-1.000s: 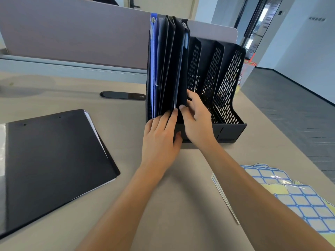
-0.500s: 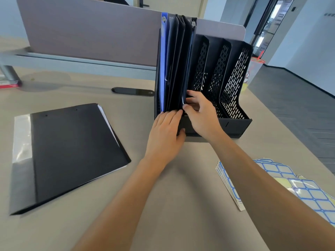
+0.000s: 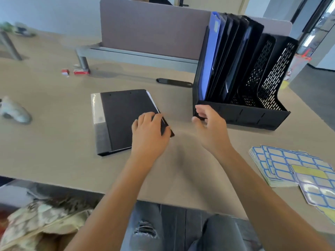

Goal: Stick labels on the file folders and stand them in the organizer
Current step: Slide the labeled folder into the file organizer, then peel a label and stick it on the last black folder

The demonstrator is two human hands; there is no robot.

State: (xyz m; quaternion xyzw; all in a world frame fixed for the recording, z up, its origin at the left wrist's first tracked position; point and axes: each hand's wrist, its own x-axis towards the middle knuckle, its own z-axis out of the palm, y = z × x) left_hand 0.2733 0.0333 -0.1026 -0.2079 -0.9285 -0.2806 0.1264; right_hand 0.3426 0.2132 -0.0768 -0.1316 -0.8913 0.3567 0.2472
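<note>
A black mesh organizer [image 3: 250, 117] stands on the desk at the right, its left slots filled with a blue folder [image 3: 210, 57] and several dark folders [image 3: 233, 58] standing upright. A black file folder [image 3: 123, 113] with a clear spine strip lies flat on the desk to the left. My left hand [image 3: 150, 131] rests on that folder's near right corner, fingers curled over its edge. My right hand [image 3: 210, 127] hovers open just in front of the organizer's left front corner, holding nothing. Sheets of blue-bordered labels [image 3: 282, 163] lie fanned at the right.
A grey partition [image 3: 154, 28] runs behind the organizer. A black oblong object [image 3: 174, 82] lies by it. Small red boxes [image 3: 80, 71] sit further left, a pale object [image 3: 14, 111] at the far left. The desk's front edge is close, with my knees below it.
Both hands have left the folders in the organizer and drawn back. My left hand has moved left onto the flat black folder. The camera has swung left and pulled back.
</note>
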